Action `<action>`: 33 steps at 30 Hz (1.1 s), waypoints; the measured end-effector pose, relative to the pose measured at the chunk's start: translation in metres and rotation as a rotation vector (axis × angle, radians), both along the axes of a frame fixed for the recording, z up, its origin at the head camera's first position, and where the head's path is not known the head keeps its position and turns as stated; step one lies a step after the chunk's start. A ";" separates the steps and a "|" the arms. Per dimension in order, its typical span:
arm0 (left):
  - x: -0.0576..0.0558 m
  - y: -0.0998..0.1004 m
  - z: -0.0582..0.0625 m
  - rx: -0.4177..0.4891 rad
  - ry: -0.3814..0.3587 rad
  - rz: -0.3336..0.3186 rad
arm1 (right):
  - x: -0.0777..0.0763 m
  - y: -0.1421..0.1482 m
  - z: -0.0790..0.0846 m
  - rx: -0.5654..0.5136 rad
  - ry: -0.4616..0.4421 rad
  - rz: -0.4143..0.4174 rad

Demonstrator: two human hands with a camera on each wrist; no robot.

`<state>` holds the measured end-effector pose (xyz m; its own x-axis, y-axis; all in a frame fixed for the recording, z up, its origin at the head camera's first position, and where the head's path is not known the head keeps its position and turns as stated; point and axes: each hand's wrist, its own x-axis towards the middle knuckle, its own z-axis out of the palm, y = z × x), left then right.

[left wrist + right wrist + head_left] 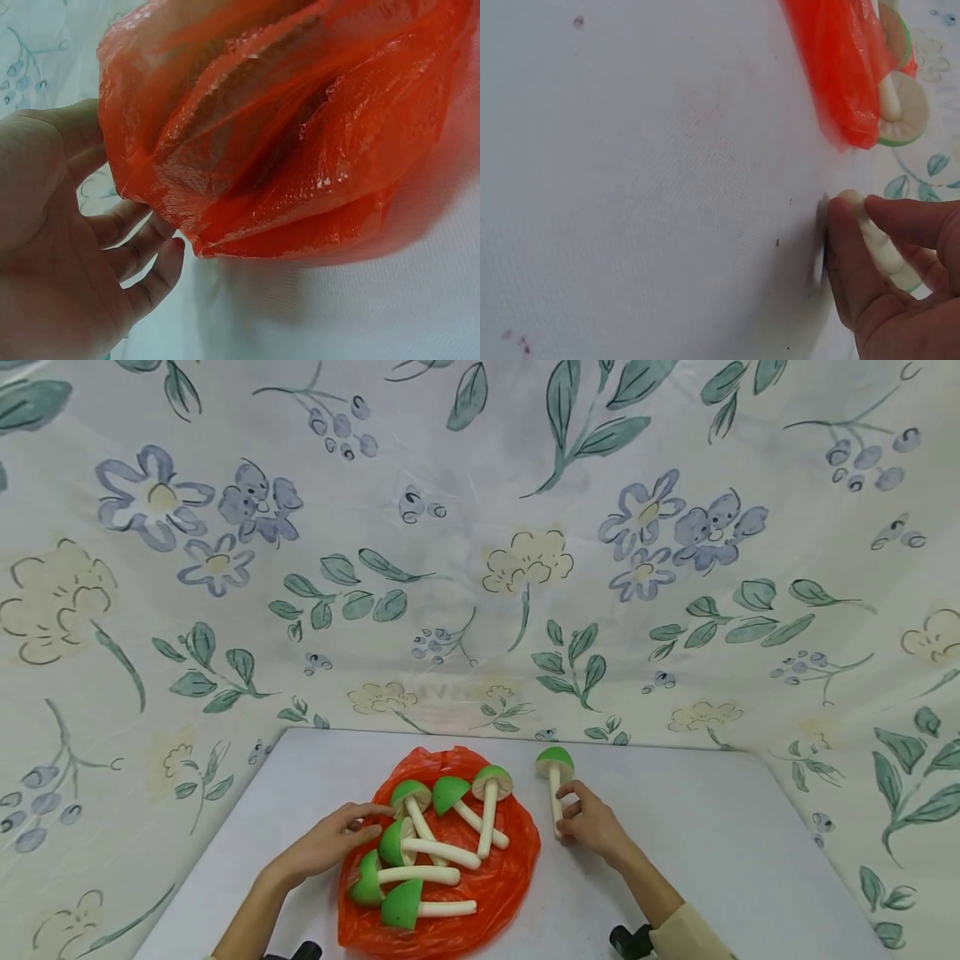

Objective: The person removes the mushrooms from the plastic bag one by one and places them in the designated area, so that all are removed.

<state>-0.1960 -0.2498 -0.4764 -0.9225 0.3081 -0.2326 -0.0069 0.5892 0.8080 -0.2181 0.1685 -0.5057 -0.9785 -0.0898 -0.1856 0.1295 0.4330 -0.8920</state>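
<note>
Several toy mushrooms with green caps and white stems, one of them the nearest mushroom (402, 906), lie on a crumpled red plastic bag (510, 881). My left hand (341, 837) is at the bag's left edge, its fingers loosely bent and touching the plastic. In the left wrist view, the bag (300, 172) hides the mushrooms from that side. Right of the bag, my right hand (594, 822) pinches the stem of a single mushroom (555, 768), cap pointing away. The right wrist view shows thumb and fingers on either side of its pale stem (881, 244).
Bag and mushrooms rest on a white tabletop (712, 843), whose back edge meets a floral cloth backdrop (450, 610). Dark wrist straps (632, 941) show at the bottom of the head view.
</note>
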 end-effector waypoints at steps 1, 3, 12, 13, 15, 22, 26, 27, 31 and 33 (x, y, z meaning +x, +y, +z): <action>0.000 0.000 0.000 0.003 0.001 -0.003 | 0.000 0.000 -0.001 -0.003 -0.003 0.004; 0.000 0.000 0.000 0.000 0.003 -0.008 | 0.000 0.001 -0.001 0.004 -0.006 0.014; -0.004 0.002 0.001 -0.019 0.024 -0.027 | 0.000 0.002 -0.003 0.023 -0.003 0.062; -0.004 0.003 0.001 -0.021 0.024 -0.026 | 0.000 0.002 -0.003 0.023 -0.005 0.065; -0.004 0.003 0.001 -0.023 0.025 -0.029 | 0.000 0.002 -0.003 0.027 -0.007 0.070; -0.004 0.004 0.004 -0.021 0.006 -0.017 | 0.000 0.001 -0.002 0.081 -0.004 0.060; -0.004 0.005 0.005 -0.027 0.005 -0.010 | 0.000 0.001 0.000 0.097 -0.008 0.049; -0.003 0.005 0.005 -0.027 0.004 -0.010 | 0.000 0.001 0.001 0.098 -0.007 0.046; -0.003 0.004 0.005 -0.024 -0.001 -0.010 | 0.001 0.001 0.002 0.101 0.005 0.037; -0.003 0.004 0.005 -0.019 -0.005 -0.011 | 0.001 0.001 0.002 0.101 0.010 0.035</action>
<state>-0.1992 -0.2457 -0.4717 -0.9180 0.3136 -0.2428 -0.0044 0.6042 0.7969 -0.2172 0.1692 -0.5041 -0.9770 -0.1055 -0.1855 0.1036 0.5252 -0.8446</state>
